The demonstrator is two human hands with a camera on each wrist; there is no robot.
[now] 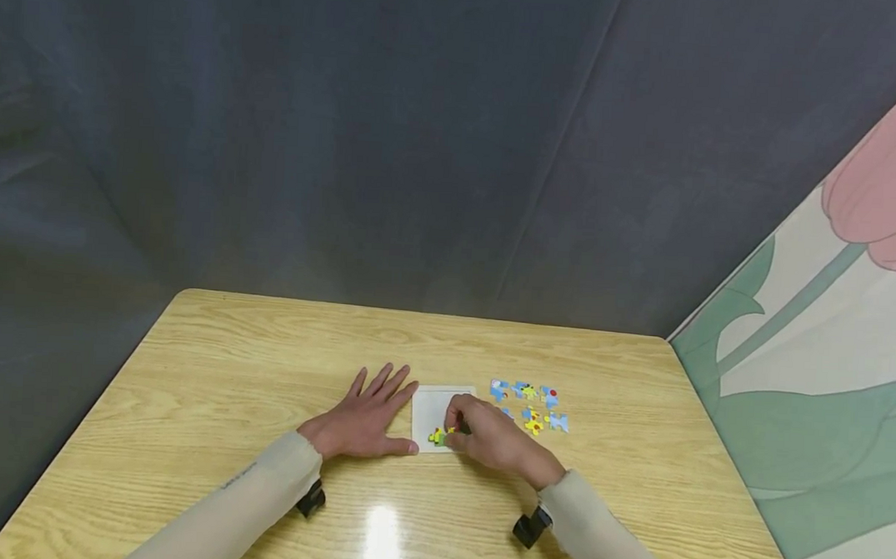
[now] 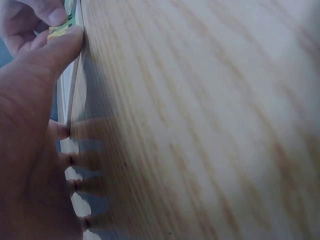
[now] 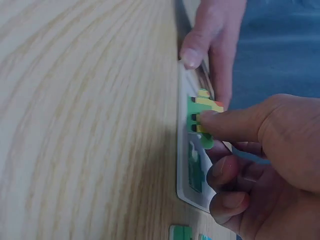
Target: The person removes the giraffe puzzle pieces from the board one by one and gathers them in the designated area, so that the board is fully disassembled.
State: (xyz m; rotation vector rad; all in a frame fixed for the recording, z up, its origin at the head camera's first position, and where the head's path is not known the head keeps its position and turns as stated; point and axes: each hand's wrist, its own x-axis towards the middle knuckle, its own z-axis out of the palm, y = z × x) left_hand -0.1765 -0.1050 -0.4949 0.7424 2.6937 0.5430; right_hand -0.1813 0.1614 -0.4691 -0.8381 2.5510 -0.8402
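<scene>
A small white puzzle tray (image 1: 429,405) lies on the table between both hands. My left hand (image 1: 364,420) is spread flat beside it, with index fingertip and thumb at the tray's left edge. Over the tray's lower part, my right hand (image 1: 490,436) pinches a green and yellow puzzle piece (image 3: 201,107); the thumb lies on its face, and the fingers curl behind it. In the right wrist view a green patch (image 3: 195,170) shows on the tray surface; whether it is a piece or a reflection, I cannot tell. The right hand hides the tray's right side.
Several loose puzzle pieces (image 1: 533,422), blue and yellow, lie right of the tray, some close behind the right hand. The wooden table (image 1: 265,346) meets a dark curtain (image 1: 349,142) at the back. A flower-patterned cloth (image 1: 803,395) hangs along the right side.
</scene>
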